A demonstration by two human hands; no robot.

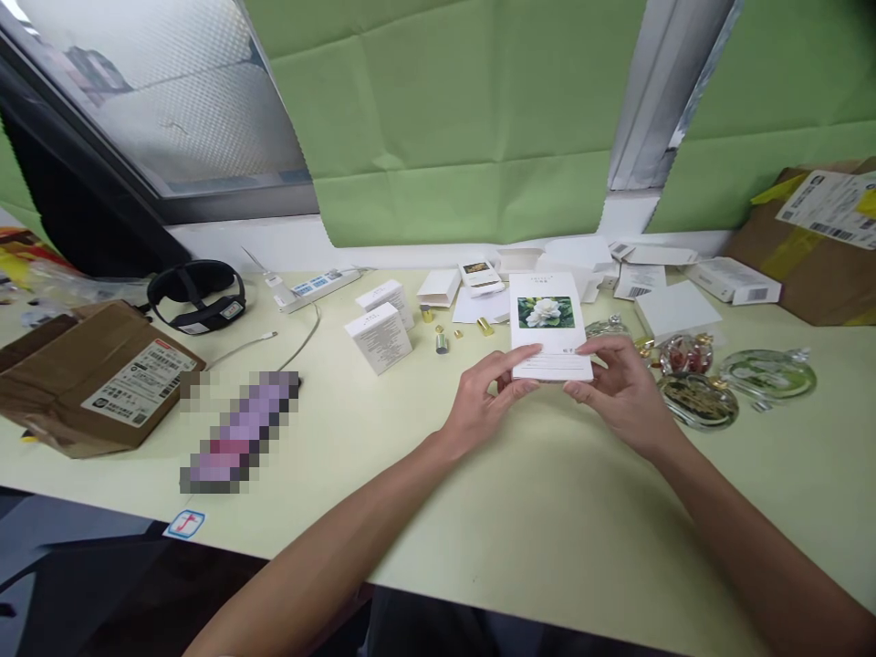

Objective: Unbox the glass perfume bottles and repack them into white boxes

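Note:
Both hands grip the near end of a white box that has a picture of a white flower on its front. My left hand pinches its left corner, thumb below and fingers on top. My right hand closes on the right corner in the same way. To the right of the box lie several ornate glass bottles, among them a dark one, a green one and a red one. Small gold caps and a gold-and-silver cap sit to its left.
White printed boxes stand left of centre, and more white cartons line the wall. Cardboard boxes flank the table. A power strip, a headset and a pixelated phone-like object lie on the left.

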